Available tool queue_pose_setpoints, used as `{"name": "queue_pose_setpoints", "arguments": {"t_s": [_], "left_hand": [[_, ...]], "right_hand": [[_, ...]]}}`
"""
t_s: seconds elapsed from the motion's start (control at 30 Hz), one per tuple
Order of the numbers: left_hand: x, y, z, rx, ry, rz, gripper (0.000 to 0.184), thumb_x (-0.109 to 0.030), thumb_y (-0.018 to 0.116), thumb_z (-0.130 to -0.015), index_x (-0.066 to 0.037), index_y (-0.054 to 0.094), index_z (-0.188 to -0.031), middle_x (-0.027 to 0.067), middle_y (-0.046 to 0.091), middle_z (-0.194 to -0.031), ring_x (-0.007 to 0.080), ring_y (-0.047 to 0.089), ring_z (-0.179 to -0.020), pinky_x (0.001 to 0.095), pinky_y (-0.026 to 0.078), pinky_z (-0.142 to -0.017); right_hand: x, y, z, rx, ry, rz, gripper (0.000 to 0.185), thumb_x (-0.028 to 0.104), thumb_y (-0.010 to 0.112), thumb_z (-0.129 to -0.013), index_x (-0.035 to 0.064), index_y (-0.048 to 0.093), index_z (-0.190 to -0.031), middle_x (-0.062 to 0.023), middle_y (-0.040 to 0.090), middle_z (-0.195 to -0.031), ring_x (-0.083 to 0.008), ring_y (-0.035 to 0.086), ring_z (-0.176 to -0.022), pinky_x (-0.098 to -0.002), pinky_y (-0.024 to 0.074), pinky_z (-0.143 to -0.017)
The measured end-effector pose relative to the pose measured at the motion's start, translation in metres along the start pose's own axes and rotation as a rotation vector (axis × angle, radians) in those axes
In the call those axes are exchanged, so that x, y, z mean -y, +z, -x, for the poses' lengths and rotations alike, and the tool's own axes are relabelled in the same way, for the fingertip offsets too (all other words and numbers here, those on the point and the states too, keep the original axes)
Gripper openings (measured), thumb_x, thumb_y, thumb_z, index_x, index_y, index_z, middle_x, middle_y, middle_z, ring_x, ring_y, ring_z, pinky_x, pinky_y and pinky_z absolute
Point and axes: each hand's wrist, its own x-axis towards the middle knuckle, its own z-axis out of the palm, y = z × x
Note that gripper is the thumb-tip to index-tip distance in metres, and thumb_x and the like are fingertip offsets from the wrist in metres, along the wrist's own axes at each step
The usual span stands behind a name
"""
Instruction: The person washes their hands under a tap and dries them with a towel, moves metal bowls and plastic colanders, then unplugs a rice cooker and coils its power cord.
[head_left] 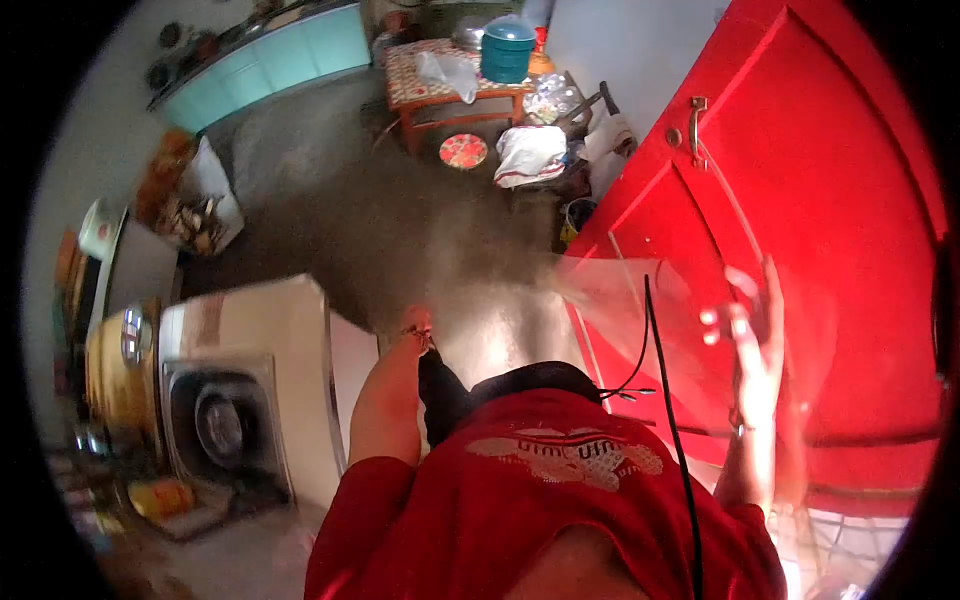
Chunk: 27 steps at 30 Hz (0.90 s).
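Note:
My right hand [752, 335] is raised in front of the red door [830, 170], its fingers apart and nothing visible between them. Part of it is blurred and washed out by bright light. A pale, see-through smear lies around it over the door; what it is I cannot make out. My left hand [418, 322] hangs beside my dark waistband, small and blurred, with its fingers not clear. Below lies the front of my red shirt [560, 480], and a black cable [665, 380] runs down past it. The door's metal handle [697, 130] is above my right hand.
A sink [222, 420] is set in a counter at the left. Beyond it stands a white bin [215, 195] with scraps. At the back, a low table [405, 90] carries a teal bucket [508, 52], with a round patterned stool [463, 151] in front. Turquoise cabinets [270, 70] line the back left.

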Motion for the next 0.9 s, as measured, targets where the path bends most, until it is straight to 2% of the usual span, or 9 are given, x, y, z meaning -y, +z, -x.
{"name": "queue_pose_setpoints", "arguments": {"t_s": [0.1,0.2,0.43,0.53,0.67,0.7,0.77,0.83,0.9], "left_hand": [[-0.078,-0.012,-0.061,0.320,0.073,-0.353,0.016,-0.016,0.044,-0.081,-0.004,0.055,-0.082,0.0093,0.056,-0.071,0.0196,0.051,-0.053,0.0314,0.042,-0.046],[-0.175,-0.026,-0.056,0.213,0.085,-0.243,0.008,-0.014,0.049,-0.074,-0.007,0.050,-0.070,0.0064,0.051,-0.063,0.0177,0.047,-0.052,0.0332,0.037,-0.045],[-0.282,-0.096,-0.157,0.280,0.131,-0.805,0.015,-0.021,0.051,-0.080,-0.008,0.053,-0.073,0.0047,0.053,-0.067,0.0161,0.049,-0.054,0.0308,0.038,-0.049],[-0.270,-0.121,-0.199,0.158,-0.056,-0.138,0.019,-0.019,0.045,-0.084,-0.006,0.054,-0.072,0.0055,0.054,-0.066,0.0168,0.052,-0.056,0.0313,0.040,-0.047],[-0.263,-0.138,-0.211,0.070,-0.126,-0.127,0.018,-0.022,0.048,-0.082,-0.007,0.054,-0.075,0.0068,0.056,-0.072,0.0187,0.054,-0.063,0.0321,0.043,-0.054],[-0.258,-0.139,-0.210,0.040,-0.128,-0.178,0.017,-0.022,0.049,-0.082,-0.007,0.054,-0.075,0.0071,0.057,-0.073,0.0191,0.055,-0.065,0.0323,0.044,-0.056],[-0.246,-0.149,-0.203,0.054,-0.038,-0.609,0.017,-0.023,0.051,-0.081,-0.007,0.054,-0.077,0.0078,0.058,-0.076,0.0201,0.056,-0.069,0.0327,0.046,-0.059],[-0.237,-0.149,-0.191,0.118,0.302,-1.649,0.018,-0.025,0.052,-0.080,-0.007,0.054,-0.078,0.0084,0.059,-0.079,0.0210,0.057,-0.072,0.0331,0.047,-0.063],[-0.238,-0.137,-0.165,0.149,0.294,-1.789,0.018,-0.025,0.053,-0.080,-0.007,0.054,-0.079,0.0084,0.059,-0.081,0.0207,0.057,-0.074,0.0325,0.047,-0.064]], "right_hand": [[-0.013,0.035,-0.026,-0.355,-0.152,0.117,0.060,0.015,0.048,-0.086,0.0087,0.017,-0.137,-0.0170,0.042,-0.121,-0.0157,0.055,-0.077,-0.0254,0.0452,-0.064],[-0.056,0.065,-0.071,-0.901,-0.216,0.148,0.048,0.006,0.040,-0.088,0.0092,0.024,-0.133,-0.0150,0.044,-0.116,-0.0168,0.055,-0.079,-0.0263,0.0450,-0.064],[-0.198,0.139,-0.233,-0.489,0.381,0.008,0.021,0.010,0.049,-0.086,0.0030,0.055,-0.104,-0.0033,0.058,-0.090,-0.0120,0.057,-0.078,-0.0243,0.0447,-0.067],[-0.280,0.156,-0.314,-0.498,0.481,-0.114,0.021,0.014,0.052,-0.084,0.0036,0.056,-0.102,-0.0033,0.059,-0.086,-0.0120,0.058,-0.074,-0.0232,0.0444,-0.064],[-0.410,0.135,-0.434,-0.506,0.651,-0.021,0.026,0.025,0.052,-0.082,0.0034,0.058,-0.094,-0.0057,0.060,-0.075,-0.0172,0.058,-0.067,-0.0301,0.0459,-0.057],[-0.472,0.115,-0.468,-0.391,0.576,0.411,0.027,0.027,0.050,-0.082,0.0038,0.058,-0.092,-0.0067,0.060,-0.073,-0.0201,0.057,-0.063,-0.0329,0.0453,-0.055],[-0.582,0.075,-0.509,-0.239,0.498,0.825,0.028,0.029,0.048,-0.082,0.0042,0.059,-0.090,-0.0077,0.060,-0.071,-0.0230,0.057,-0.060,-0.0357,0.0448,-0.053],[-0.647,0.043,-0.565,-0.254,0.688,1.002,0.038,0.037,0.042,-0.085,0.0034,0.057,-0.092,-0.0101,0.061,-0.072,-0.0299,0.052,-0.052,-0.0398,0.0433,-0.050],[-0.678,0.025,-0.602,-0.429,0.896,0.818,0.041,0.040,0.041,-0.085,0.0038,0.056,-0.097,-0.0115,0.061,-0.074,-0.0307,0.054,-0.054,-0.0404,0.0435,-0.050]]}}
